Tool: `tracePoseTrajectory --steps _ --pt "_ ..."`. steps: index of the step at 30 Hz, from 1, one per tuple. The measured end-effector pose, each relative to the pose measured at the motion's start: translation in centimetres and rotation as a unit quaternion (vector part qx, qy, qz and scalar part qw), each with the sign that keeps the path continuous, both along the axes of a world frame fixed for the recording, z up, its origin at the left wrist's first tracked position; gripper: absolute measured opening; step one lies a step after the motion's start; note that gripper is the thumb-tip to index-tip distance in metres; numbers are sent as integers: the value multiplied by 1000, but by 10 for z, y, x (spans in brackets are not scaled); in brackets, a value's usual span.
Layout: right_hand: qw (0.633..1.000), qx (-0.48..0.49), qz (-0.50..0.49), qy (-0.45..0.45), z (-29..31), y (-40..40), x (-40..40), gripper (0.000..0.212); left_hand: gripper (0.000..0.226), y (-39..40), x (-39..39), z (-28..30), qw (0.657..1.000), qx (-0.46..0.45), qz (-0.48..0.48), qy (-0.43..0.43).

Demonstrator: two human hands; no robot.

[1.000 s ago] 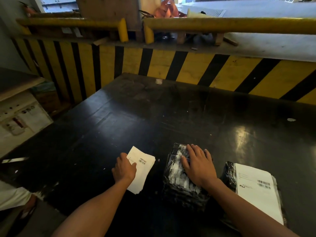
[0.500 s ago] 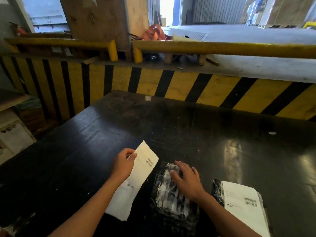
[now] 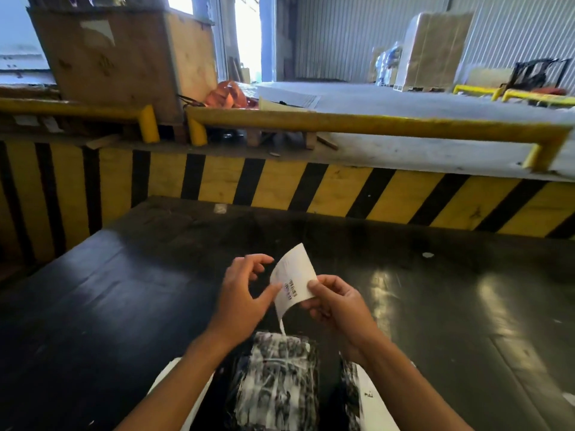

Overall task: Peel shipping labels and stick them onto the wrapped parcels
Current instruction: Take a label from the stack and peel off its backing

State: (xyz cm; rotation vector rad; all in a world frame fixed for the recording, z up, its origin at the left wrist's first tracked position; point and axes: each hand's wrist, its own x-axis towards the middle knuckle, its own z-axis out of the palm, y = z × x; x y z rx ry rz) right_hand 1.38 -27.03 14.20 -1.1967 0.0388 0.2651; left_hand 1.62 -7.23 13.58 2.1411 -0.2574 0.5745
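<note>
A white shipping label (image 3: 294, 275) with a printed barcode is held up, curved, above the black table (image 3: 124, 306). My right hand (image 3: 336, 303) pinches its right edge between thumb and fingers. My left hand (image 3: 245, 293) has its thumb on the label's left edge, fingers curled beside it. Below the hands lies a parcel (image 3: 277, 377) wrapped in shiny black plastic. A second wrapped parcel (image 3: 370, 396) with a white label on it lies at the lower right, partly hidden by my right forearm.
White label sheets (image 3: 174, 377) lie under my left forearm. A yellow-and-black striped dock wall (image 3: 311, 188) borders the table's far side, topped by yellow rails (image 3: 373, 126). A wooden crate (image 3: 124, 54) stands beyond at the left.
My left hand lifted the label off the table. My right hand left the parcel and took hold of the label. The view tilted upward.
</note>
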Motion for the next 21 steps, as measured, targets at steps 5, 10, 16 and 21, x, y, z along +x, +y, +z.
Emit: tracePoseTrajectory --steps 5,10,16,21 --pt "997 77 16 -5 5 0 -9 9 28 -32 -12 -4 992 -80 -97 23" --pt "996 76 40 -15 1 -5 -17 13 19 -34 -15 -6 992 -98 -73 24" --pt "998 32 29 -36 6 -6 -17 12 21 -34 -19 -4 995 -77 -68 13" --pt "998 34 41 -37 7 -6 -19 10 22 -33 -22 -1 996 -67 -62 -3"
